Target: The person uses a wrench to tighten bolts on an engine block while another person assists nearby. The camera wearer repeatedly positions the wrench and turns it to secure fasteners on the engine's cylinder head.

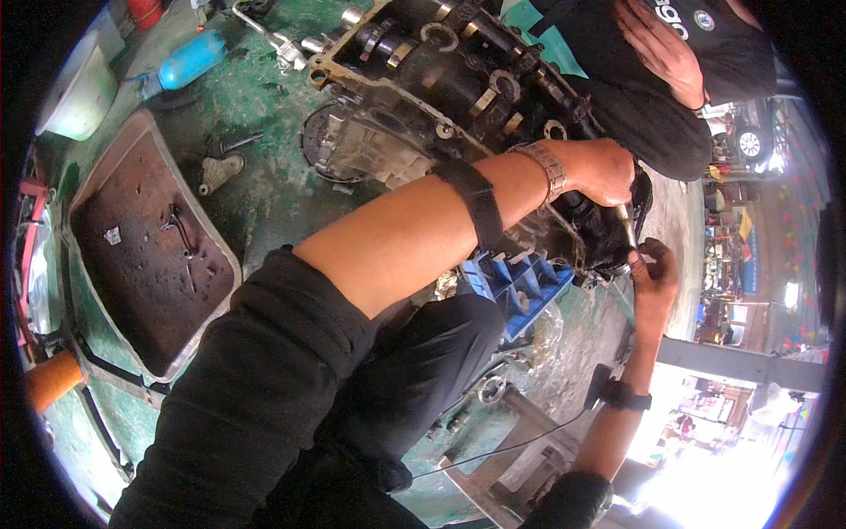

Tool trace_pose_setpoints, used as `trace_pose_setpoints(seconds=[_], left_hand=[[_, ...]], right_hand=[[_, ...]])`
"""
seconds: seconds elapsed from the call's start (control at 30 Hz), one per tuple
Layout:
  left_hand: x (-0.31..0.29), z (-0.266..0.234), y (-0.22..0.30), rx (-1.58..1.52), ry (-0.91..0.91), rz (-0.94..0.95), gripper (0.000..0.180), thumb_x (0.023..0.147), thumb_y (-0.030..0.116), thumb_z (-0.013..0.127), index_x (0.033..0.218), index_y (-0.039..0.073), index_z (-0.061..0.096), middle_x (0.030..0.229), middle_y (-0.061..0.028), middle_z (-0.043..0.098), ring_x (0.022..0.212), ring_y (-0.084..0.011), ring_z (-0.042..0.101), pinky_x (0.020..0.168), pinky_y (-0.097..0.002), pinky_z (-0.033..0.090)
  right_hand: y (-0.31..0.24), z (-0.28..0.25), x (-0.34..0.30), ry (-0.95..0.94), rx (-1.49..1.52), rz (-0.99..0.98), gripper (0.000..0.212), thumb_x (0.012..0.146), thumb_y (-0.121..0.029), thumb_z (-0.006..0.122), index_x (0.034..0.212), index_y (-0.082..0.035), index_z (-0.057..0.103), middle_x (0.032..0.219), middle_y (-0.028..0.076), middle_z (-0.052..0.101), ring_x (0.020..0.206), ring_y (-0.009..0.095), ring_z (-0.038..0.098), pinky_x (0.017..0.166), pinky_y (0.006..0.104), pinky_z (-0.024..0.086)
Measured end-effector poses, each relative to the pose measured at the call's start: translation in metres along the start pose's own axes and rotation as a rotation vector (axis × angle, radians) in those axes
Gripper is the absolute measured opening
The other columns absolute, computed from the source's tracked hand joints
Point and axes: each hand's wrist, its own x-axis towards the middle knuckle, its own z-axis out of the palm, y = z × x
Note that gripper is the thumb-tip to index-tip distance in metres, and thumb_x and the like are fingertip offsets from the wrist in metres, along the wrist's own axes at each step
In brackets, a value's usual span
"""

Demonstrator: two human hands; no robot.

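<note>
Left hand (604, 172) clenches a tool (627, 222), right hand (653, 280) pinches its end, likely to steady it at the engine's (454, 88) edge

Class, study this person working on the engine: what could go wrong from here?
The metal rod gripped by the left hand might slip and pinch the right hand, close to its lower end.
The wristwatch sits over the engine, so it might snag on exposed parts.
Loose pieces in the tray could be lost if it were knocked.
</note>
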Motion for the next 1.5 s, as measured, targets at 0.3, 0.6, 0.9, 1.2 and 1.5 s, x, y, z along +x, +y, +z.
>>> trace_pose_setpoints(seconds=[0.3,0.6,0.9,1.2,1.5], left_hand=[[0.0,0.002,-0.003,0.024,0.02,0.041,0.032,0.084,0.029,0.055,0.082,0.0,0.07,0.083,-0.0233,0.067,0.08,-0.0384,0.066,0.078,-0.0478,0.05],[-0.003,0.0,0.003,-0.097,0.051,-0.033,0.03,0.086,0.032,0.056,0.088,0.004,0.069,0.085,-0.0199,0.068,0.081,-0.0394,0.065,0.077,-0.0482,0.05],[-0.007,-0.003,0.005,-0.151,-0.019,-0.051,0.029,0.086,0.033,0.057,0.091,0.007,0.069,0.09,-0.0187,0.068,0.087,-0.0371,0.065,0.08,-0.0477,0.049],[-0.007,-0.002,0.007,-0.142,0.025,-0.039,0.026,0.086,0.026,0.056,0.098,0.009,0.071,0.095,-0.0135,0.069,0.09,-0.0347,0.065,0.083,-0.0432,0.05],[-0.003,0.006,-0.001,0.016,0.057,0.096,0.022,0.078,0.018,0.055,0.09,0.014,0.073,0.092,-0.0039,0.071,0.085,-0.0273,0.067,0.077,-0.0399,0.053]], right_hand=[[0.014,-0.006,0.021,-0.007,0.082,-0.03,0.036,0.081,-0.017,0.077,0.104,0.004,0.06,0.09,0.009,0.065,0.078,0.014,0.061,0.07,0.0265,0.048],[0.008,-0.005,0.014,-0.034,0.026,0.078,0.024,0.082,-0.019,0.076,0.09,0.002,0.067,0.076,0.003,0.062,0.071,0.011,0.054,0.066,0.0251,0.045],[-0.003,0.009,-0.008,0.118,-0.042,-0.074,0.025,0.082,-0.019,0.075,0.087,0.004,0.068,0.07,0.009,0.065,0.066,0.014,0.056,0.063,0.0289,0.046],[-0.028,0.013,-0.019,0.115,-0.073,0.015,0.025,0.084,-0.02,0.073,0.086,0.005,0.068,0.067,0.01,0.064,0.063,0.014,0.055,0.061,0.0288,0.045],[-0.033,0.02,-0.029,0.099,-0.04,0.048,0.027,0.088,-0.02,0.069,0.08,0.005,0.064,0.061,0.007,0.054,0.059,0.013,0.045,0.055,0.03,0.039]])
